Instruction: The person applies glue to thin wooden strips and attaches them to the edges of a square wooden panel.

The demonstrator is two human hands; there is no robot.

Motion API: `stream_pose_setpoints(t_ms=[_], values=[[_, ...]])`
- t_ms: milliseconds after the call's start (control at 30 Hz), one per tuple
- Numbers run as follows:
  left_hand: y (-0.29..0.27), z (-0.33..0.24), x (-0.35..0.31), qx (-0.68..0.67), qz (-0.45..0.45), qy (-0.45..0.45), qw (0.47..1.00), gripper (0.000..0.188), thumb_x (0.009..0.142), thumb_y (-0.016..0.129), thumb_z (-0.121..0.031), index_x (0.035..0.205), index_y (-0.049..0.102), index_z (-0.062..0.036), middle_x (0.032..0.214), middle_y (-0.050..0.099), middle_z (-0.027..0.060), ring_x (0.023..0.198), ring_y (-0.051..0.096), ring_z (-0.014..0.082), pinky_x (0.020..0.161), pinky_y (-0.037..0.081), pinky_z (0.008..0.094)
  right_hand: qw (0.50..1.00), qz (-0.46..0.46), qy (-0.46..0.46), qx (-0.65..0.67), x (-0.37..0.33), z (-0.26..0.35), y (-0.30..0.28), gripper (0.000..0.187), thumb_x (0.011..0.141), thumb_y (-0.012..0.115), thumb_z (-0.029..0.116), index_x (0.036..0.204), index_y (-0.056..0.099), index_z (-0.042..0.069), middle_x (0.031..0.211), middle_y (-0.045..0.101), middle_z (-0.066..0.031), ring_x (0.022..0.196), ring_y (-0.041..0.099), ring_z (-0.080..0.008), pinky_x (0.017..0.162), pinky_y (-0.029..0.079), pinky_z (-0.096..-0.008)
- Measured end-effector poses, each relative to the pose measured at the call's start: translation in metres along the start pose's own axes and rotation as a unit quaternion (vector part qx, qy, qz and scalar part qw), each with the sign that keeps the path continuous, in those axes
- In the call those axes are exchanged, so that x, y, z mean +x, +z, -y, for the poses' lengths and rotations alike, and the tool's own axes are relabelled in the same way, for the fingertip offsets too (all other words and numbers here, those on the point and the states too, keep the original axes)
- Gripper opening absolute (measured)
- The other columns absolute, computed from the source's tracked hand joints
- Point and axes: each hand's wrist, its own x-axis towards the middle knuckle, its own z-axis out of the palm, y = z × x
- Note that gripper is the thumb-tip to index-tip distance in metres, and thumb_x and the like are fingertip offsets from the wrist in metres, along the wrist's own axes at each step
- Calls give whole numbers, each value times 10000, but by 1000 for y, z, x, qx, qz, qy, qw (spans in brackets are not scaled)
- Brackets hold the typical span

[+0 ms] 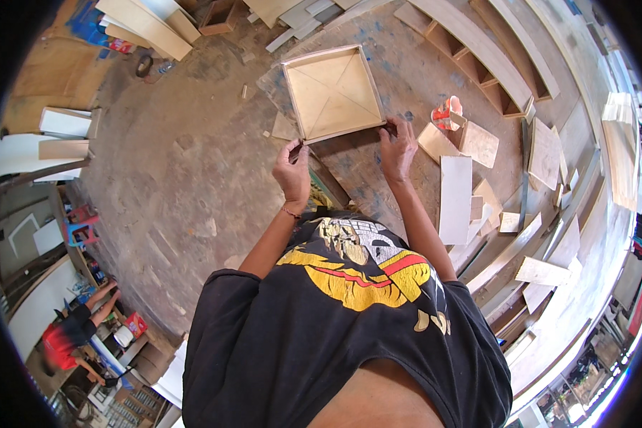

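A shallow square wooden box (335,93) with low sides lies in front of me, its inside facing up. Two pencil-like lines cross on its pale bottom panel. My left hand (292,175) pinches its near left corner between thumb and fingers. At the near right corner, my right hand (399,151) grips the edge with bent fingers. A dark shadow shows under the near edge, which seems a little raised off the stained worktable (357,160). What the far edge rests on is partly hidden by the box.
Right of the box stand an orange-and-white cup (446,114) and several wood offcuts (479,143). A long pale board (455,200) lies nearer me. Curved-looking slatted frames (471,50) fill the far right. Stacked boards (146,28) lie far left. Another person in red (58,346) bends at lower left.
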Motion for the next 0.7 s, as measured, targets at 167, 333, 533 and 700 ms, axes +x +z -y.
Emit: stream_pose_setpoints(t_ms=[167, 333, 533, 700], values=[[-1, 12, 2, 18, 11, 6, 1000, 158, 757, 612, -36, 897, 609, 38, 816, 637, 97, 724, 601, 127, 676, 475, 245, 1000, -3, -9, 7, 2, -5, 4, 273, 665, 593, -74, 923, 567, 13, 806, 570, -121, 681, 591, -226, 617, 481, -299], [-3, -5, 2, 47, 8, 21, 999, 135, 749, 615, -12, 876, 612, 34, 807, 633, 94, 711, 593, 117, 651, 472, 233, 1000, 15, 14, 0, 5, 2, 1, 277, 670, 575, -97, 933, 582, -10, 823, 601, -112, 709, 607, -173, 660, 490, -273], [-4, -6, 3, 55, 10, 59, 997, 92, 738, 624, 7, 819, 601, 44, 772, 613, 85, 667, 574, 103, 598, 464, 217, 999, 25, 34, 3, 6, 4, 0, 285, 671, 567, -104, 941, 583, -11, 821, 603, -99, 719, 605, -158, 670, 491, -262], [-8, -6, 6, 74, 19, 86, 993, 75, 733, 627, 20, 796, 595, 44, 778, 610, 89, 667, 574, 103, 589, 466, 219, 998, 27, 51, 22, 6, 0, 3, 280, 668, 565, -106, 925, 584, 2, 826, 609, -119, 697, 620, -180, 636, 492, -274]])
